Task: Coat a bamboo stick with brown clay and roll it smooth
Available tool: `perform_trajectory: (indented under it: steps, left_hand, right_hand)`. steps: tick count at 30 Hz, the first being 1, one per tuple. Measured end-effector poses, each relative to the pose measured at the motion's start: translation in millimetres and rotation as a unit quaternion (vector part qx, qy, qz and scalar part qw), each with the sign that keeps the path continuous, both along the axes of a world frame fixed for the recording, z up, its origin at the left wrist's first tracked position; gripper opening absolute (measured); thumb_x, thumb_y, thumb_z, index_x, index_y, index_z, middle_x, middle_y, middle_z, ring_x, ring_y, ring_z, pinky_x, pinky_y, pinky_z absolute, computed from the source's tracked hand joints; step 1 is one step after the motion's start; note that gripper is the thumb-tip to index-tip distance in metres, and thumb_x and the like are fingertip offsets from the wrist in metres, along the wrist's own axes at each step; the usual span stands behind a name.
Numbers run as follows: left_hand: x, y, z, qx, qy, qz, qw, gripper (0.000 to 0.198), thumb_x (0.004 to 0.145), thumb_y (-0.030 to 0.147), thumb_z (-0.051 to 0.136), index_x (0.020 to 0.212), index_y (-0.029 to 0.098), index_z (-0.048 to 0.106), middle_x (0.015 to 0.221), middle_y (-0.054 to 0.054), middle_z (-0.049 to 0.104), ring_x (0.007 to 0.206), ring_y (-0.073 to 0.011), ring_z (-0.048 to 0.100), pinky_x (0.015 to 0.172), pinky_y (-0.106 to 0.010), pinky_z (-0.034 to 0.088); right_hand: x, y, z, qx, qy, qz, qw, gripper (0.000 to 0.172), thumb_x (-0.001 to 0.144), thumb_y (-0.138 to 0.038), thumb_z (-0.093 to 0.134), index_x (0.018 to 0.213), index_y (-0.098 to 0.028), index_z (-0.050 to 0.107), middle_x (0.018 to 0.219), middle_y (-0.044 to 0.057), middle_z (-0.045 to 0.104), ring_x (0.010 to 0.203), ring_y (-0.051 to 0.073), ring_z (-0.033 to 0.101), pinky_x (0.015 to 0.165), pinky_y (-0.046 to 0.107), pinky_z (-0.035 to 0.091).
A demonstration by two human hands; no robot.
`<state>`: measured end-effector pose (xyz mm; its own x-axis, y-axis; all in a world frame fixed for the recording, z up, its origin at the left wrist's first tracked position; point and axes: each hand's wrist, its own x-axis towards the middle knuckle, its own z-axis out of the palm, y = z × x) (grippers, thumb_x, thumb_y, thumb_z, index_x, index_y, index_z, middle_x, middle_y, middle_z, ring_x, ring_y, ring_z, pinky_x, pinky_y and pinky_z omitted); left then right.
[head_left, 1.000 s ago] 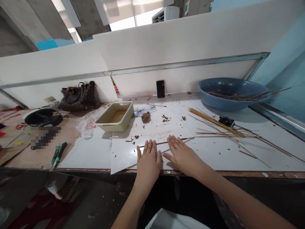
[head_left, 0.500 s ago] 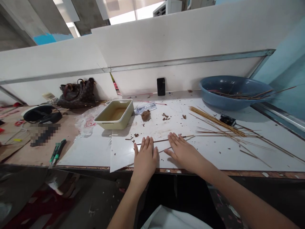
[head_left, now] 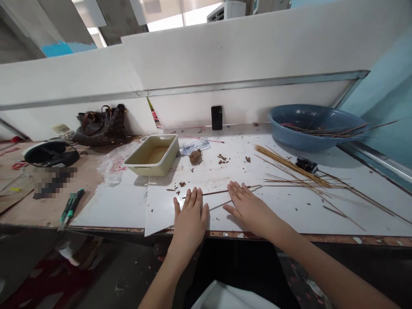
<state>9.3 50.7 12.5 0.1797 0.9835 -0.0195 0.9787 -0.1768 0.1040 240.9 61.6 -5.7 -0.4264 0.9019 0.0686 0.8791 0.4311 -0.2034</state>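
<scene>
My left hand (head_left: pixel 190 214) lies flat, palm down, with fingers stretched over the left part of a thin brown-coated stick (head_left: pixel 217 192). Farther right, my right hand (head_left: pixel 249 206) rests flat on the same stick, its bare pale end poking out past the fingers. A thin grey strip (head_left: pixel 220 206) runs under both hands, nearer to me. Beyond my left hand are a lump of brown paste (head_left: pixel 195 157) and small brown crumbs (head_left: pixel 182 184). To the right lies a bundle of thin bamboo sticks (head_left: pixel 289 164), with several loose ones around it.
A cream plastic tub (head_left: pixel 151 170) stands left of the paste. At the back right sits a blue basin (head_left: pixel 317 141) with sticks in it. A phone (head_left: pixel 216 118) leans on the partition. Green-handled pliers (head_left: pixel 71 207), a handbag (head_left: pixel 101 126) and a black visor-like item (head_left: pixel 51 154) lie left.
My left hand has slid a little to the left and towards me, so the gap between my hands is wider. My right hand has barely moved. The view has shifted slightly.
</scene>
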Motion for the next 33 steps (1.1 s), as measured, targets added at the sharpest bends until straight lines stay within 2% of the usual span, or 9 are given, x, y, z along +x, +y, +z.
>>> perform_trajectory:
  steps: [4,10,12,17,20,25,27,29,33]
  left_hand:
    - [6.5,18.3,5.8,0.021,-0.003,0.019,1.000,0.060,0.114,0.036,0.027,0.168,0.014,0.040,0.175,-0.010,0.033,0.166,-0.0316,0.027,0.134,-0.070,0.008]
    - [-1.3,-19.5,-7.4,0.022,0.007,0.014,1.000,0.060,0.113,0.036,0.029,0.171,0.020,0.034,0.176,-0.009,0.030,0.166,-0.0334,0.025,0.132,-0.072,0.015]
    - [-4.0,-23.5,-10.1,0.024,0.009,0.017,1.000,0.060,0.113,0.036,0.029,0.171,0.022,0.033,0.176,-0.008,0.031,0.166,-0.0331,0.026,0.132,-0.072,0.015]
    - [3.8,7.8,-0.5,0.021,-0.003,0.027,0.999,0.060,0.113,0.037,0.030,0.168,0.016,0.039,0.175,-0.012,0.032,0.166,-0.0343,0.027,0.132,-0.071,0.010]
    - [8.3,14.8,2.9,0.036,-0.006,0.034,0.999,0.059,0.112,0.036,0.031,0.167,0.015,0.042,0.174,-0.014,0.035,0.165,-0.0354,0.029,0.132,-0.072,0.010]
    - [-0.9,-20.1,-6.7,0.045,0.019,0.016,0.999,0.058,0.112,0.034,0.032,0.168,0.021,0.041,0.175,-0.011,0.035,0.165,-0.0343,0.029,0.132,-0.071,0.015]
    - [-4.5,-27.1,-7.3,0.046,0.023,0.008,0.999,0.058,0.112,0.034,0.031,0.168,0.021,0.040,0.175,-0.011,0.034,0.165,-0.0343,0.029,0.132,-0.071,0.015]
    - [-4.7,-21.3,-2.8,0.031,0.017,0.011,0.999,0.059,0.112,0.034,0.030,0.169,0.021,0.040,0.175,-0.011,0.034,0.165,-0.0346,0.028,0.132,-0.071,0.015]
    - [1.3,7.0,11.8,-0.005,-0.001,0.028,1.000,0.060,0.113,0.037,0.029,0.169,0.017,0.039,0.176,-0.012,0.032,0.166,-0.0364,0.025,0.131,-0.073,0.012]
  right_hand:
    - [-4.6,19.0,1.3,-0.009,-0.010,-0.012,1.000,0.087,0.112,-0.066,0.025,0.169,-0.001,0.029,0.173,0.026,0.030,0.164,0.034,0.027,0.134,0.057,0.026]
    - [-3.2,-20.6,-18.0,0.035,-0.007,-0.021,0.999,0.093,0.110,-0.070,0.022,0.168,0.003,0.030,0.174,0.027,0.026,0.164,0.035,0.027,0.134,0.054,0.028]
    - [-1.6,-24.9,-18.6,0.036,-0.004,-0.019,0.999,0.091,0.111,-0.069,0.024,0.169,0.001,0.029,0.174,0.026,0.028,0.165,0.035,0.026,0.134,0.053,0.029]
    - [-3.6,4.3,-0.2,-0.003,-0.004,-0.021,1.000,0.086,0.112,-0.065,0.028,0.171,-0.004,0.026,0.173,0.025,0.031,0.164,0.034,0.028,0.135,0.055,0.026]
    - [-5.3,10.4,6.7,-0.017,-0.013,-0.026,0.999,0.086,0.112,-0.064,0.027,0.168,0.001,0.030,0.173,0.026,0.028,0.165,0.034,0.026,0.135,0.055,0.024]
    - [-0.2,-23.1,-6.4,0.011,-0.001,-0.025,1.000,0.091,0.111,-0.069,0.021,0.167,0.001,0.033,0.173,0.026,0.029,0.164,0.034,0.030,0.134,0.055,0.028]
    - [1.9,-28.9,-9.3,0.017,0.001,-0.020,1.000,0.093,0.110,-0.070,0.019,0.168,0.001,0.033,0.173,0.026,0.029,0.163,0.034,0.031,0.134,0.055,0.029]
    - [1.9,-21.6,-6.2,0.015,-0.004,-0.019,1.000,0.093,0.110,-0.070,0.017,0.167,0.001,0.033,0.172,0.027,0.030,0.163,0.035,0.030,0.134,0.056,0.029]
    - [-2.0,10.3,7.6,-0.019,-0.028,-0.030,0.999,0.092,0.110,-0.070,0.015,0.168,-0.001,0.033,0.173,0.025,0.031,0.164,0.034,0.027,0.135,0.055,0.024]
